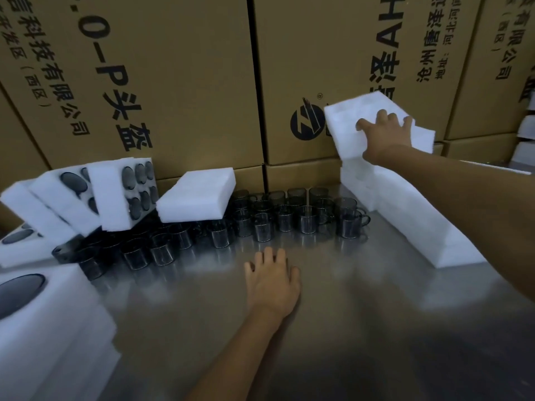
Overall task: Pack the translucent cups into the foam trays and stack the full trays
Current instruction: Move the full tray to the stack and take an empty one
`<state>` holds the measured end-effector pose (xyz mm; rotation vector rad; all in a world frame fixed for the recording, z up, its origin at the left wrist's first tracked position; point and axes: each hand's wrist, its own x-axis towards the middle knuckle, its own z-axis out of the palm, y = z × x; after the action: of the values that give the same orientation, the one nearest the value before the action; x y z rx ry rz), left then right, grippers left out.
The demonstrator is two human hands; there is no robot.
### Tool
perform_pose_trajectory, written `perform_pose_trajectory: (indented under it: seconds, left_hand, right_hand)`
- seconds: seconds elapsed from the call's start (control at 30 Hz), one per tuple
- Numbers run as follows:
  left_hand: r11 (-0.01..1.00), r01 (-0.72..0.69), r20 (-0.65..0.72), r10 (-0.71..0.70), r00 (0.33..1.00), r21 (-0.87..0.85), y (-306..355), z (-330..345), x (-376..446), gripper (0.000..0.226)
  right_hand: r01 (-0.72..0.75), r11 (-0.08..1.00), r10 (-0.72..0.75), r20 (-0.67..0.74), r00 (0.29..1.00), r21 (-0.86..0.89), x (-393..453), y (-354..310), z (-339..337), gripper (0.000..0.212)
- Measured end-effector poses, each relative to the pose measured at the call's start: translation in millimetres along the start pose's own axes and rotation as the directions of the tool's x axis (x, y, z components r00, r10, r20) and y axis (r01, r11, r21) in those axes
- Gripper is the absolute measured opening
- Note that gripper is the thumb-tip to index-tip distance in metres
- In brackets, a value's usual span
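Several dark translucent cups (262, 218) with handles stand in rows on the metal table (333, 328), near its back. My right hand (385, 136) grips a white foam tray (350, 117), tilted up at the far right on top of a stack of white foam trays (411, 218). My left hand (272, 280) rests flat on the table just in front of the cups, fingers spread, holding nothing. Another foam tray (199, 193) lies tilted on top of cups left of centre.
At the left, several foam trays with round dark pockets (115, 195) lean in a loose pile. A foam stack (49, 328) fills the near left corner. Tall cardboard boxes (179, 82) with printed text wall off the back of the table.
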<state>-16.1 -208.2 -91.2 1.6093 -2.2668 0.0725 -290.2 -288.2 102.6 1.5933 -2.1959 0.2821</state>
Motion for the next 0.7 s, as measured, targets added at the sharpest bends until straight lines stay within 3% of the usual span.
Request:
perform_pose_trajectory:
  seconds: [0.17,0.27,0.3,0.33,0.37,0.43,0.5,0.6,0.7]
  left_hand:
    - [0.999,-0.004,-0.037,0.002,0.999,-0.048,-1.6,5.3,5.0,0.038]
    - [0.950,0.100,-0.041,-0.118,0.992,-0.297,-5.2,4.4,9.6,0.036]
    - [0.869,0.164,-0.026,-0.199,0.980,-0.467,-7.8,2.1,9.0,0.034]
    - [0.726,0.227,0.009,-0.291,0.957,-0.649,-10.2,-3.0,7.1,0.033]
    - [0.525,0.270,0.054,-0.390,0.919,-0.807,-12.3,-10.2,3.9,0.033]
    - [0.146,0.270,0.138,-0.581,0.802,-0.952,-19.0,-25.3,-1.1,0.035]
    - [-0.121,0.201,0.229,-0.662,0.713,-0.972,-29.2,-35.3,-9.8,0.038]
    - [-0.337,0.074,0.273,-0.592,0.758,-0.938,-44.9,-47.7,-40.9,0.038]
    - [-0.611,0.027,0.385,-0.463,0.798,-0.791,-68.7,-58.6,-75.2,0.050]
  right_hand:
    - [0.209,0.978,-0.205,-0.237,0.950,-0.006,-35.0,-28.2,-15.3,0.052]
    - [0.338,0.936,-0.295,-0.303,0.906,0.101,-76.3,-47.8,-24.9,0.048]
    - [0.364,0.917,-0.302,-0.311,0.901,0.163,-93.1,-53.1,-26.4,0.047]
    - [0.383,0.895,-0.303,-0.318,0.898,0.229,-110.7,-56.8,-27.0,0.045]
    - [0.400,0.870,-0.303,-0.328,0.895,0.288,-128.9,-58.9,-26.5,0.043]
    - [0.435,0.822,-0.321,-0.332,0.887,0.367,-165.2,-58.4,-22.2,0.039]
    - [0.504,0.758,-0.419,-0.284,0.863,0.413,-196.8,-54.6,-15.8,0.034]
    - [0.618,0.628,-0.606,-0.201,0.770,0.474,-229.2,-46.6,-7.2,0.029]
    - [0.670,0.585,-0.654,-0.223,0.723,0.457,-252.3,-35.2,-3.7,0.026]
